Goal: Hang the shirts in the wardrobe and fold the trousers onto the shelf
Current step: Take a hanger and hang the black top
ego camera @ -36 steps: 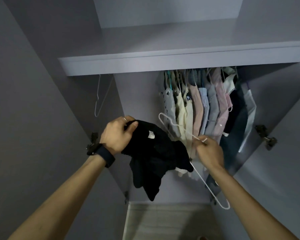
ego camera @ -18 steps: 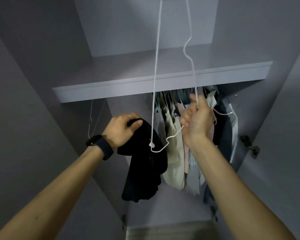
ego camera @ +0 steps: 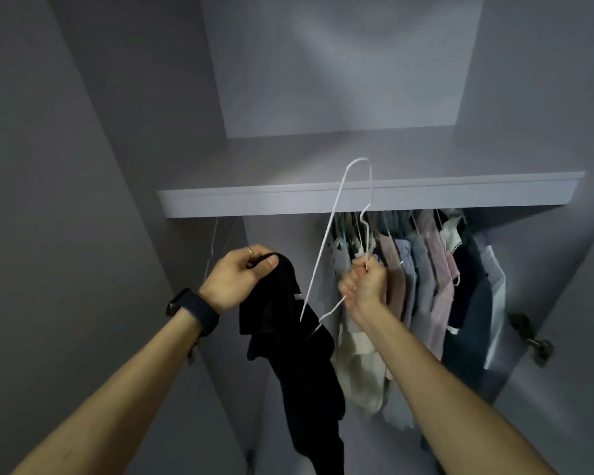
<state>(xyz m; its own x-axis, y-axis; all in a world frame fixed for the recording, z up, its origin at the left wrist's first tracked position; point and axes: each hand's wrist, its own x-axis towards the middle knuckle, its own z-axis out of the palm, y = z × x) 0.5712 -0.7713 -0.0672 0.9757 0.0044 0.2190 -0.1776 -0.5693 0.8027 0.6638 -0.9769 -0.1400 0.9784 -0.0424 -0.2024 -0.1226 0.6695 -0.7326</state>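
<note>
Black shirt [ego camera: 299, 341] hangs limp before the wardrobe [ego camera: 494, 190], top edge pinched between thumb and curled fingers of the left hand [ego camera: 237, 279]. Right hand [ego camera: 364, 286] fists round a white wire hanger [ego camera: 325, 241], its lower tip at the cloth. Step judged: threading hanger into shirt; next needs the neck held open, then hooking beside the hung clothes [ego camera: 426, 269].

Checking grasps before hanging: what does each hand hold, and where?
Left hand pinches the black garment at its top; right hand grips the white hanger by one side wire.
</note>
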